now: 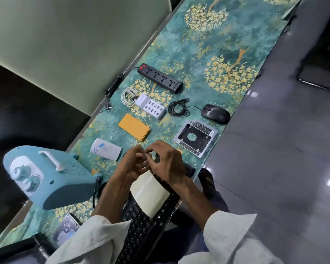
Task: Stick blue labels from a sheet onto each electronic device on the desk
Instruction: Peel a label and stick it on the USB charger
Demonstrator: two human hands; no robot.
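I see the pale, curled label sheet [151, 193] hanging under both hands, draped over the black computer keyboard [141, 227] at the near edge of the desk. My left hand [131, 164] and right hand [168, 162] meet just above the sheet's upper edge, fingertips pinched together at one small spot; the fingers are closed, but the thing between them is too small for me to tell. The sheet's top disappears behind the two palms, so I cannot say which hand grips it.

Just left of the left hand lies a white oval device [105, 149] with a blue label [102, 145] already on its top. Beyond it rests a flat orange rectangular case [134, 129], then a white multi-port USB charger [151, 106] with a coiled white cable [127, 96]. Farther back lies a black power strip [159, 77] with a red switch. To the right of the hands sit a silver drive caddy [195, 138] and a black wired mouse [215, 113]. A teal fan heater [51, 178] with two dials lies on its side at the left, all on the green floral table cover [208, 44].
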